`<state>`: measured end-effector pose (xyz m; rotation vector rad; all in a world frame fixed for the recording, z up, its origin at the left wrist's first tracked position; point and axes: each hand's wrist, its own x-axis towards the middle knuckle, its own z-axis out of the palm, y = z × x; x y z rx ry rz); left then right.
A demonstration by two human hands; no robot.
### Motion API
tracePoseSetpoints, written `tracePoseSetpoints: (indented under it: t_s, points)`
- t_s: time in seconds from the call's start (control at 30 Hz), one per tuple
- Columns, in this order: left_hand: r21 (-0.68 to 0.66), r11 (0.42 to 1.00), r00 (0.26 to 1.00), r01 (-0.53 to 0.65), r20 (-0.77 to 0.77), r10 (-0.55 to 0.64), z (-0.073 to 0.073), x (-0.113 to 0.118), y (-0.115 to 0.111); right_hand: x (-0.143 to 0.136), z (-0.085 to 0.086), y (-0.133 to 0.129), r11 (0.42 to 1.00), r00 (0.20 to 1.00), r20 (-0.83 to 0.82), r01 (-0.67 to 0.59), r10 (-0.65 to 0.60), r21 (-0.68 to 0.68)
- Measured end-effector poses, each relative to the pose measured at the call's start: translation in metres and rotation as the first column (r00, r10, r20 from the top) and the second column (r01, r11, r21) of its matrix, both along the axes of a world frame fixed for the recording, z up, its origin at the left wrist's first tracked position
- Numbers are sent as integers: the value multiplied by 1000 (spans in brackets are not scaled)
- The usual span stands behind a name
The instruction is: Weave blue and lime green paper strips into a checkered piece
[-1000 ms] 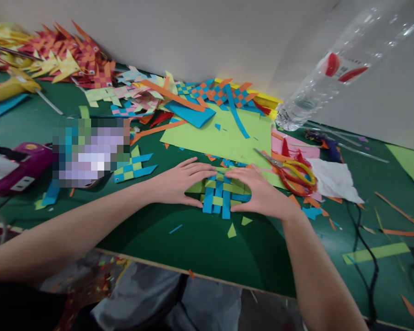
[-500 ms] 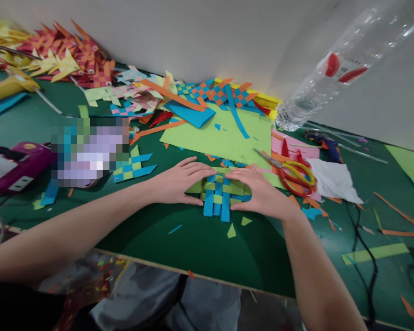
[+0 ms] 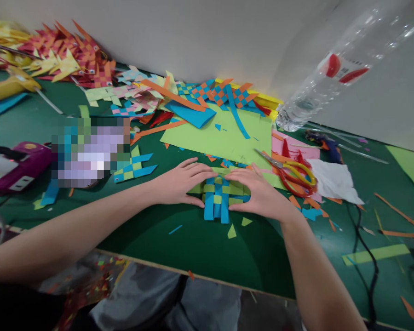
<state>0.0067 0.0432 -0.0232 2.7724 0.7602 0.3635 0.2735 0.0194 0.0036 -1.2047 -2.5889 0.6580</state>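
Observation:
A woven piece of blue and green paper strips (image 3: 217, 200) lies on the green table between my hands, its blue ends pointing toward me. My left hand (image 3: 182, 181) grips its left side, fingers on the top edge and thumb at the lower left. On the other side my right hand (image 3: 257, 191) grips the piece in the same way, with the thumb near the blue ends. The fingertips of both hands nearly meet at the upper edge. A finished-looking blue and green paper fish (image 3: 133, 169) rests to the left of my left hand.
Scissors (image 3: 293, 174) lie right of my hands beside a white tissue (image 3: 336, 180). Behind are a green sheet (image 3: 227, 135) and piled woven fish (image 3: 69, 57). A plastic bottle (image 3: 334, 73) stands back right; a glue gun (image 3: 15, 82) and purple power strip (image 3: 24, 168) are left.
The blue strip ends at the bottom have drawn slightly closer together. My right thumb has shifted a little to the left, and both hands stay around the woven piece.

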Motion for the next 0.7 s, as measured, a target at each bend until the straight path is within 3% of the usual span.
tracePoseSetpoints:
  t_s: [0.37, 0.7]
  points:
    - [10, 1000, 1000, -5, 4, 5, -1, 1, -1, -1, 0, -1, 1000, 999, -28, -25, 25, 13]
    - [-64, 997, 999, 48, 26, -47, 1, 1, -1, -4, 4, -4, 999, 1000, 15, -24, 23, 47]
